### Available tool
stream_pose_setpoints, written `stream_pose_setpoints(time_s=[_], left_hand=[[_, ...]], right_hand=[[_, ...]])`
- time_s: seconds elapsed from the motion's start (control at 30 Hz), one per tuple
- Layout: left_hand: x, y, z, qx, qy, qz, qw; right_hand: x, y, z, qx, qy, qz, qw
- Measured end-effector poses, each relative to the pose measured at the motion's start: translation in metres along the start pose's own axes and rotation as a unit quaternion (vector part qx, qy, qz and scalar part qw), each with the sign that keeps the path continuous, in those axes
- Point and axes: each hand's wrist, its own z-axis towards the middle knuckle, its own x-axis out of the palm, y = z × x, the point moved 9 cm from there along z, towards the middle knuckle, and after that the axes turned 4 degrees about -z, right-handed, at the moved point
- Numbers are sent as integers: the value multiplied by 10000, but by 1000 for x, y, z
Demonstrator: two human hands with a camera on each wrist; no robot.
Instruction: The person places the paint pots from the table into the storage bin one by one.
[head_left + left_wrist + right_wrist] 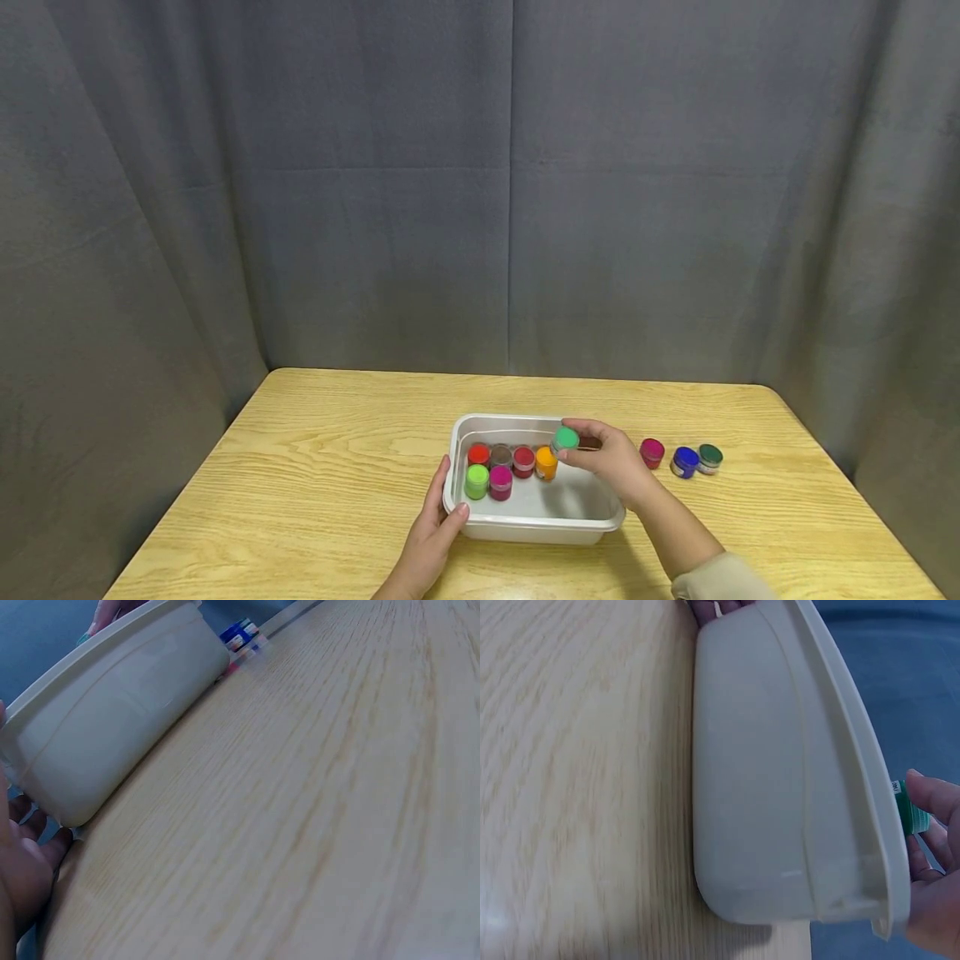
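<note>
My right hand (617,467) pinches a small green-lidded paint jar (566,438) between thumb and fingers, over the right half of a white plastic tub (536,524). In the right wrist view the same jar (915,815) shows just past the tub's rim. At the tub's left end my left hand (427,542) grips the wall, thumb on the rim and fingers along the outside. Inside stand a red jar (478,454), a brown jar (500,455), a dark red jar (523,462), an orange jar (546,464), a lime jar (476,482) and a magenta jar (500,482).
To the right of the tub, a crimson jar (652,453), a blue jar (685,462) and a dark green jar (709,459) stand on the wooden table (330,467). A grey curtain (375,208) hangs behind the table and along both sides.
</note>
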Motion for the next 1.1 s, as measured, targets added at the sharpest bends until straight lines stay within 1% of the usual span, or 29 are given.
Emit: stream_pose_setpoints(time_s=[0.17,0.33,0.47,0.67,0.77,0.97,1.1], left_hand=[[-1,0,0,-17,-54,114,9999],[-1,0,0,-36,-62,108,9999],[-1,0,0,-47,-42,91,9999],[-1,0,0,-29,-31,66,10000],[-1,0,0,-38,-30,49,10000],[-1,0,1,-65,-55,89,9999],[-2,0,0,-53,-82,111,9999]], right_hand=[[14,1,3,-1,108,137,9998],[26,6,6,-291,295,166,9990],[33,7,8,-358,411,246,9982],[41,0,10,-3,402,367,9985],[45,-5,12,103,399,305,9987],[53,-8,15,-91,420,6,9991],[56,-9,15,-92,461,-162,9988]])
